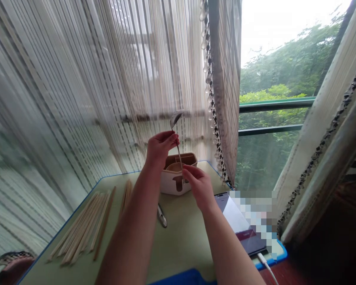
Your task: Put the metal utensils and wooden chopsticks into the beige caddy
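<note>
A long-handled metal spoon (pixel 176 118) stands upright in front of me, bowl at the top. My left hand (pixel 161 148) pinches its handle just below the bowl. Lower down, the fingers of my right hand (pixel 198 185) close on the same handle near its end. Right behind the hands is a white utensil holder (pixel 169 184) with a brown inside and a cut-out in its front. My hands cover part of it. Another metal utensil (pixel 162 218) lies on the table, partly hidden by my left forearm.
A spread of wooden chopsticks (pixel 82 229) lies at the left of the pale green table (pixel 180 241), and a smaller bunch (pixel 126 197) sits beside my left forearm. At right lies a tablet (pixel 240 225) with a white cable (pixel 265 261). Curtains (pixel 130 79) hang behind.
</note>
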`<action>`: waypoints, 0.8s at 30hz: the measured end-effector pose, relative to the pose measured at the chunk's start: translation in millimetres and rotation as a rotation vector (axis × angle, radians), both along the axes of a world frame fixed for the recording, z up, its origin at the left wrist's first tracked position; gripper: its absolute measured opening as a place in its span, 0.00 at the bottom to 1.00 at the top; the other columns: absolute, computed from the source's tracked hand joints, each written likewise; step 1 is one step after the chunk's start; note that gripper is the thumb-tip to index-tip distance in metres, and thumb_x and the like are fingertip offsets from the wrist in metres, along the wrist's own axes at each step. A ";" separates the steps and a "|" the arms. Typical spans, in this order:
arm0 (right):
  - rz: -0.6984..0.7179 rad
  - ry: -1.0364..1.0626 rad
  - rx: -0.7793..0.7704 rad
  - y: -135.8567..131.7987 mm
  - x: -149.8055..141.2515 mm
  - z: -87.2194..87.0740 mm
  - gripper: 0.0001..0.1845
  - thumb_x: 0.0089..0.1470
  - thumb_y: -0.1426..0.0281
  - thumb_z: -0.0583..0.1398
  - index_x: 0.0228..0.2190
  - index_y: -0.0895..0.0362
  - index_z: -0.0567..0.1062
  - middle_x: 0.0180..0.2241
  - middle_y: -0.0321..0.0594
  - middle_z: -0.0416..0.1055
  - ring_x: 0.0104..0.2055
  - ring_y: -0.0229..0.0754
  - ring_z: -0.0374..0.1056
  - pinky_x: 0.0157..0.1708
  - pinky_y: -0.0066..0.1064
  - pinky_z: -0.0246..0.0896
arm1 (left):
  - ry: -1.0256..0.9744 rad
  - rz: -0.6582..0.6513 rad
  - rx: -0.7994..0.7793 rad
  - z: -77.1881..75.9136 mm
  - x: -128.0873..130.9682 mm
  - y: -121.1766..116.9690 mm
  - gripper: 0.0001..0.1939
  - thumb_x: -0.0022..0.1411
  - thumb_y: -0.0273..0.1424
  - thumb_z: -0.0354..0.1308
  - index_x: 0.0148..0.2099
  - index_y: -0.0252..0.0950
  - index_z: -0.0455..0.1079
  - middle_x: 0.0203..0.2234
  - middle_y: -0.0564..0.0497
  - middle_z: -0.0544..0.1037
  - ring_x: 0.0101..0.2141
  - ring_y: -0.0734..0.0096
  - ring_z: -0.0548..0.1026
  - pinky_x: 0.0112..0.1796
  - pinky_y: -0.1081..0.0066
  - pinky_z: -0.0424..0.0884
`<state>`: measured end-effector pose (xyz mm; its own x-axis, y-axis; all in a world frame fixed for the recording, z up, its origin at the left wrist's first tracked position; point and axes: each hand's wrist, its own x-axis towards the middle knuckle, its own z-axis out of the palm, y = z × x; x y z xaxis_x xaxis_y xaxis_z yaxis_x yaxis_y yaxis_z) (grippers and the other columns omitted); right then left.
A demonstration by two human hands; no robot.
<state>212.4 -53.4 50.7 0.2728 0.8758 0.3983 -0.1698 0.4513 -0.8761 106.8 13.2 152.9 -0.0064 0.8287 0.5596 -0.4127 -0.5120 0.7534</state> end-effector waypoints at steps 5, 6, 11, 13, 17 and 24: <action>0.012 -0.023 0.007 0.4 -2.3 0.2 0.19 0.43 0.62 0.64 0.37 0.58 0.77 0.34 0.42 0.76 0.35 0.42 0.71 0.37 0.33 0.66 | -0.020 -0.019 0.011 -2.3 -0.6 -0.2 0.15 0.44 0.31 0.67 0.35 0.29 0.72 0.27 0.47 0.77 0.28 0.72 0.76 0.42 0.58 0.72; 0.001 -0.024 0.010 0.8 -2.5 0.1 0.19 0.43 0.62 0.64 0.37 0.58 0.77 0.34 0.42 0.76 0.36 0.42 0.72 0.37 0.34 0.66 | -0.019 -0.021 0.017 -2.3 -0.2 -0.9 0.14 0.44 0.31 0.67 0.35 0.29 0.72 0.27 0.48 0.77 0.28 0.72 0.76 0.42 0.58 0.72; -0.023 -0.040 0.015 2.5 -1.8 -3.1 0.18 0.43 0.64 0.64 0.38 0.58 0.76 0.34 0.42 0.76 0.37 0.43 0.72 0.39 0.35 0.67 | 0.028 -0.037 0.026 -0.6 0.2 -5.0 0.15 0.43 0.32 0.67 0.35 0.30 0.72 0.27 0.48 0.78 0.29 0.71 0.76 0.41 0.59 0.73; -0.049 -0.082 0.040 1.9 -0.5 -5.9 0.18 0.44 0.63 0.63 0.38 0.58 0.76 0.35 0.42 0.76 0.37 0.44 0.72 0.39 0.35 0.67 | 0.038 -0.055 0.034 0.2 -0.9 -6.0 0.16 0.43 0.32 0.67 0.35 0.31 0.72 0.27 0.48 0.78 0.29 0.71 0.77 0.41 0.59 0.73; -0.193 -0.267 0.130 3.5 8.4 -6.0 0.16 0.47 0.64 0.61 0.39 0.56 0.76 0.36 0.42 0.75 0.36 0.42 0.72 0.38 0.34 0.67 | 0.039 -0.080 0.047 1.3 -2.9 -4.6 0.16 0.43 0.32 0.67 0.35 0.31 0.72 0.29 0.47 0.78 0.30 0.69 0.77 0.41 0.59 0.72; -0.476 -0.760 0.162 35.2 24.1 32.0 0.12 0.49 0.69 0.59 0.37 0.53 0.76 0.34 0.40 0.75 0.36 0.43 0.69 0.37 0.31 0.61 | -0.130 0.043 0.118 2.5 -5.6 6.9 0.12 0.45 0.30 0.65 0.34 0.32 0.71 0.30 0.49 0.78 0.35 0.68 0.76 0.42 0.60 0.72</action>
<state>236.6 -18.2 82.8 0.2045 0.6558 0.7267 0.6633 0.4531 -0.5956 101.2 20.1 155.4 -0.1193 0.7548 0.6450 -0.4786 -0.6129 0.6287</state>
